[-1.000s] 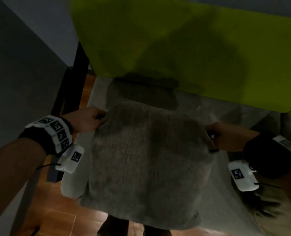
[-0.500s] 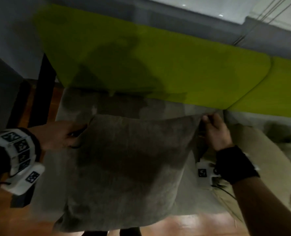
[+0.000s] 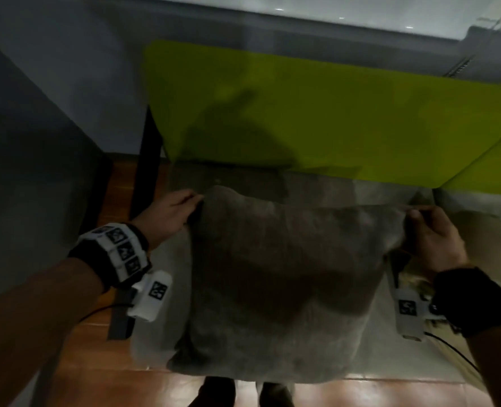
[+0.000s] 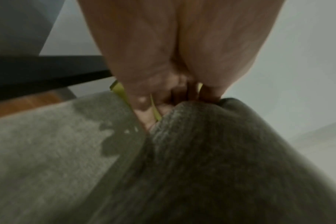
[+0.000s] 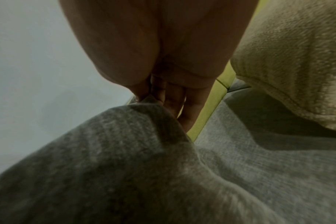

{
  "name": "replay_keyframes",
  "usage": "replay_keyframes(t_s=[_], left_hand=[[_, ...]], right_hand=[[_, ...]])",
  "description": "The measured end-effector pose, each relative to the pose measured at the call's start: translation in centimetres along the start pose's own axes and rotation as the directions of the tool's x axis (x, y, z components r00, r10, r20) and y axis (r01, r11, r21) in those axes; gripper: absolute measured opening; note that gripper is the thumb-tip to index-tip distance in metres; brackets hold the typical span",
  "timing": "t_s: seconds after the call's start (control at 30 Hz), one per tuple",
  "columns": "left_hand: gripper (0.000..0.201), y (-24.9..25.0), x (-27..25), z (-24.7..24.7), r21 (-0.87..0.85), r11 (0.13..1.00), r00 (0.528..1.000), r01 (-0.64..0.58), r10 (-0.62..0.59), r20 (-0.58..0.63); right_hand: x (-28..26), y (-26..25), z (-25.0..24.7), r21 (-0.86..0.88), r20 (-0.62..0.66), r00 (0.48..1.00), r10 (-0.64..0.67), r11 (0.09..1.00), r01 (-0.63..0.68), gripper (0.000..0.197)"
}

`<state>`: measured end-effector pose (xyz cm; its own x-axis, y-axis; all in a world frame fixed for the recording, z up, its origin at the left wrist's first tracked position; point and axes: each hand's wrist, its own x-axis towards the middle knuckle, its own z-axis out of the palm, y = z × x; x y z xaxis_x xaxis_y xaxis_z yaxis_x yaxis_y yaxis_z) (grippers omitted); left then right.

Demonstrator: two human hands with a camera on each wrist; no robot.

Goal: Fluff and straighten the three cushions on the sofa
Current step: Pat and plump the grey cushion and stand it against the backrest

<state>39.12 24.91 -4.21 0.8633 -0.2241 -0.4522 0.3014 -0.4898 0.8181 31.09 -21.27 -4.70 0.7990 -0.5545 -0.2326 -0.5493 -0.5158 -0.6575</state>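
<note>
A grey ribbed cushion (image 3: 284,283) hangs in front of me above the sofa seat (image 3: 181,177). My left hand (image 3: 173,212) grips its upper left corner and my right hand (image 3: 428,230) pinches its upper right corner. In the left wrist view my fingers (image 4: 163,97) curl over the grey cushion (image 4: 220,159). The right wrist view shows my fingertips (image 5: 157,92) pinching the corner of the cushion (image 5: 125,159). A beige cushion (image 5: 297,53) lies on the seat to the right, also seen as the beige cushion (image 3: 484,230) in the head view. No third cushion is in view.
The sofa has a lime-green backrest (image 3: 331,113) and a light grey seat. A black frame post (image 3: 149,160) stands at its left end beside a dark grey wall (image 3: 23,142). Wooden floor (image 3: 96,377) runs along the front, where my feet (image 3: 243,392) show.
The view has swung back leftward and the grey cushion now hangs squarer. Both hands keep their hold on its top corners, spread wider apart.
</note>
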Motion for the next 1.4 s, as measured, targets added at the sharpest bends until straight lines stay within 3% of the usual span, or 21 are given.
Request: replay_keyframes(t_s=[0.07,0.13,0.2,0.23,0.3,0.4,0.43,0.5,0.57,0.6,0.63,0.7,0.77,0.8,0.83,0.9,0.97,1.1,1.23,1.33,1.4], left_hand=[[0.026,0.0,-0.4,0.4,-0.085,0.992,0.990,0.088,-0.078,0.118],[0.037,-0.5,-0.8,0.0,-0.069,0.987,0.967,0.147,-0.129,0.219],[0.049,-0.9,-1.3,-0.4,-0.141,0.974,0.951,0.175,-0.131,0.280],[0.042,-0.8,-1.6,-0.4,-0.161,0.976,0.959,0.145,-0.098,0.267],[0.025,-0.5,-1.6,-0.2,-0.006,0.999,0.992,-0.036,0.037,0.120],[0.020,-0.6,-1.3,0.7,0.170,0.958,0.967,-0.232,0.246,-0.062],[0.020,-0.9,-1.1,0.7,0.237,0.935,0.940,-0.263,0.304,-0.155],[0.025,-0.8,-1.1,0.9,0.431,0.839,0.836,-0.332,0.473,-0.276],[0.024,-0.2,-1.7,1.0,0.517,0.771,0.741,-0.372,0.582,-0.335],[0.020,-0.1,-2.0,1.2,0.511,0.771,0.724,-0.379,0.591,-0.356],[0.017,0.2,-2.3,1.4,0.494,0.792,0.729,-0.359,0.569,-0.381],[0.023,0.8,-2.6,1.7,0.386,0.889,0.840,-0.248,0.396,-0.371],[0.035,1.4,-3.0,1.7,0.023,0.997,0.974,-0.079,0.082,-0.212],[0.035,1.6,-3.2,1.8,-0.174,0.985,0.996,0.017,-0.031,-0.081],[0.029,1.3,-3.4,1.7,-0.255,0.965,0.998,0.065,-0.061,0.023],[0.020,0.5,-3.9,1.5,-0.104,0.994,0.993,0.027,-0.014,0.118],[0.021,0.3,-4.6,1.8,0.126,0.992,0.985,0.006,-0.027,0.168],[0.043,1.1,-5.8,3.5,0.178,0.980,0.961,0.085,-0.128,0.246],[0.021,2.0,-7.0,5.9,0.329,0.944,0.946,-0.036,-0.074,0.316],[0.013,1.5,-7.5,6.7,0.332,0.940,0.989,-0.071,0.022,0.148],[0.013,0.3,-7.1,5.6,0.262,0.965,0.985,0.004,0.041,-0.165]], right_hand=[[-0.5,0.3,-0.2,-0.027,-0.011,1.000,0.009,1.000,-0.009,0.041],[-0.8,0.4,-0.5,-0.040,-0.025,0.999,0.033,0.999,-0.034,0.059],[-0.3,1.3,-0.8,-0.037,-0.032,0.999,0.038,0.999,-0.039,0.076],[-0.2,1.3,-1.0,-0.042,-0.028,0.999,0.038,0.998,-0.040,0.080],[-0.1,1.1,-1.1,-0.051,-0.012,1.000,0.026,0.998,-0.026,0.084],[-0.2,0.8,-1.3,-0.074,0.040,0.999,-0.005,0.997,0.007,0.086],[-0.2,0.8,-1.2,-0.095,0.055,0.998,-0.019,0.995,0.024,0.084],[-0.2,0.6,-1.0,-0.124,0.070,0.995,-0.067,0.989,0.075,0.068],[0.1,0.5,-0.8,-0.121,0.088,0.990,-0.108,0.986,0.119,0.030],[0.4,0.6,-0.8,-0.119,0.101,0.986,-0.131,0.983,0.143,0.017],[0.8,1.0,-0.8,-0.118,0.112,0.983,-0.142,0.981,0.155,0.012],[1.0,1.4,-1.1,-0.119,0.136,0.976,-0.171,0.975,0.187,0.012],[1.0,1.5,-1.3,-0.103,0.150,0.971,-0.187,0.974,0.203,0.026],[1.0,1.5,-1.3,-0.109,0.152,0.970,-0.191,0.972,0.209,0.034],[1.0,1.4,-1.3,-0.109,0.154,0.971,-0.181,0.974,0.199,0.032],[1.0,1.1,-1.3,-0.122,0.174,0.968,-0.180,0.972,0.203,0.011],[1.2,0.9,-1.2,-0.116,0.196,0.964,-0.181,0.972,0.207,0.014],[0.8,0.3,-0.9,-0.117,0.226,0.955,-0.194,0.967,0.225,0.011],[0.6,-0.4,-0.6,-0.090,0.249,0.945,-0.211,0.967,0.240,0.017],[0.4,-0.5,-0.8,-0.133,0.266,0.935,-0.237,0.951,0.279,0.018],[0.9,0.0,-1.3,-0.140,0.225,0.947,-0.228,0.955,0.263,0.019]])
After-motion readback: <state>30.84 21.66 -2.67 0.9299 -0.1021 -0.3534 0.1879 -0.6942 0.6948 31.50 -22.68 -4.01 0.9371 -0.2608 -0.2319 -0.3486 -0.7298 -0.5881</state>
